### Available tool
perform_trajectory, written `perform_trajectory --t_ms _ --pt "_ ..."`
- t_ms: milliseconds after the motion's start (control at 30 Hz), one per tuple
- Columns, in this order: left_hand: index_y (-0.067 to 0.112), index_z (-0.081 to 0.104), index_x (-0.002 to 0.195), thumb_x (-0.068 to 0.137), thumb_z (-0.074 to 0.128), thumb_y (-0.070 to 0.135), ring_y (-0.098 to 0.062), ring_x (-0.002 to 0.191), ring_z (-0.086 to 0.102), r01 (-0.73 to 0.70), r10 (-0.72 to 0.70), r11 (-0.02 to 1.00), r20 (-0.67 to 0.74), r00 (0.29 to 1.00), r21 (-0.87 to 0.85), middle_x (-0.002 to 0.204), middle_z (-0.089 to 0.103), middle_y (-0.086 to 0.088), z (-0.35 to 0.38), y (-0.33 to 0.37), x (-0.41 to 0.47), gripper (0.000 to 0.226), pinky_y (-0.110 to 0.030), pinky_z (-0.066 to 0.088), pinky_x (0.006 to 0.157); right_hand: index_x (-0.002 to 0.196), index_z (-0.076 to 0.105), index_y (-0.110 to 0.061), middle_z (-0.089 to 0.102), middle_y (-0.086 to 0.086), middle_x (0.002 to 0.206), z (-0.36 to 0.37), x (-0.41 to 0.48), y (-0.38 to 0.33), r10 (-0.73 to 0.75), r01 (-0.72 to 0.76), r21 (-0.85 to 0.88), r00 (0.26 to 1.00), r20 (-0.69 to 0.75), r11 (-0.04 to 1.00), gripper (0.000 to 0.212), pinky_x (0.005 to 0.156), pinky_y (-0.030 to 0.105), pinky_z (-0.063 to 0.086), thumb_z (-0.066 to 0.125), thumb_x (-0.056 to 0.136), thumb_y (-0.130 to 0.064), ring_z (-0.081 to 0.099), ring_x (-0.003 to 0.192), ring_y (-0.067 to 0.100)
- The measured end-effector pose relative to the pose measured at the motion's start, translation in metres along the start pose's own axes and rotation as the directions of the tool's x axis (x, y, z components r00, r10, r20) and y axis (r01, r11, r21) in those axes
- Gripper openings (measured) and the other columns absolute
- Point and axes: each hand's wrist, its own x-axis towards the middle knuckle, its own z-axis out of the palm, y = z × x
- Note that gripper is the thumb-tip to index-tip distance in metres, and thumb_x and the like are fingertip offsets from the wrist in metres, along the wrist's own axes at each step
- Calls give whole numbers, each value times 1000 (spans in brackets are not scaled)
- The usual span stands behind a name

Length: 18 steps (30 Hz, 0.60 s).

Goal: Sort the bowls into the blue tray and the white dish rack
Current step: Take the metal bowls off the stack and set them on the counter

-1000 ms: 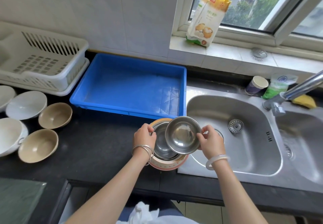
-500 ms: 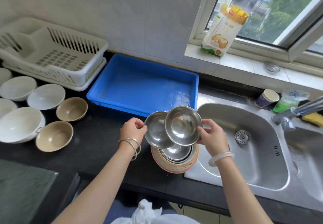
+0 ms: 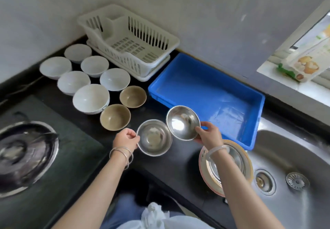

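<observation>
My left hand (image 3: 126,139) grips the rim of a steel bowl (image 3: 154,137) held over the black counter. My right hand (image 3: 208,134) holds a second steel bowl (image 3: 183,122), tilted, near the front left edge of the blue tray (image 3: 253,121), which has nothing in it. The white dish rack (image 3: 128,39) stands behind, also holding nothing. Several white bowls (image 3: 91,98) and two tan bowls (image 3: 133,96) (image 3: 115,119) sit on the counter to the left. A pink-rimmed bowl with steel bowls stacked inside (image 3: 232,159) rests by the sink, partly hidden by my right forearm.
A gas stove with a lidded pot (image 3: 23,155) fills the lower left. The steel sink (image 3: 294,175) lies to the right. A food packet (image 3: 310,60) stands on the window sill. Tiled wall behind the rack and tray.
Both hands have lifted the two steel bowls away from the stack and carried them left and forward, toward the tray's front corner. The view has swung left, showing the stove.
</observation>
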Motion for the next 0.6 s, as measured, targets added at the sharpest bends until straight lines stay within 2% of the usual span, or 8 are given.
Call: perform_trajectory --t_ms 67,133,200,367,467,600 --pt "14 53 68 78 63 0 -28 69 61 42 -43 999 -24 999 -31 77 64 -13 -11 -9 7 20 -46 57 81 95 60 -15 65 11 97 21 9 -3 -8 9 -52 1000 19 999 10 64 32 59 57 87 -10 67 65 18" --pt "13 53 68 78 63 -1 -28 73 61 85 -87 995 -36 996 -59 84 64 -16 -19 -17 14 20 -45 57 80 91 57 -18 63 6 91 42 16 -6 -27 30 -100 999 28 995 8 55 25 57 55 88 -10 64 61 11" --pt "13 53 68 78 63 -1 -28 76 60 120 -123 990 -42 992 -71 86 64 -17 -26 -23 22 20 -45 57 81 88 55 -20 60 -3 81 62 21 -10 -32 35 -126 999 21 991 9 55 25 56 54 89 -11 63 58 9" --pt "14 54 67 76 62 -1 -30 78 62 158 -160 986 -40 986 -57 78 64 -16 -35 -31 39 20 -50 55 84 93 53 -19 55 -7 74 97 34 -18 33 -33 -115 999 -5 993 8 66 36 60 52 91 -12 64 59 14" --pt "15 53 65 75 61 -1 -30 69 61 165 -166 986 -44 985 -31 68 61 -11 -37 -33 45 20 -51 56 82 96 51 -19 53 -7 74 109 39 -19 69 -70 -94 997 -16 993 8 65 32 59 52 92 -12 61 55 9" --pt "17 53 64 73 60 1 -28 64 57 175 -175 984 -56 983 2 61 59 -8 -38 -34 48 19 -51 56 80 106 53 -16 51 -7 78 119 44 -20 120 -120 -38 993 -3 992 15 63 29 58 52 92 -11 58 61 9"
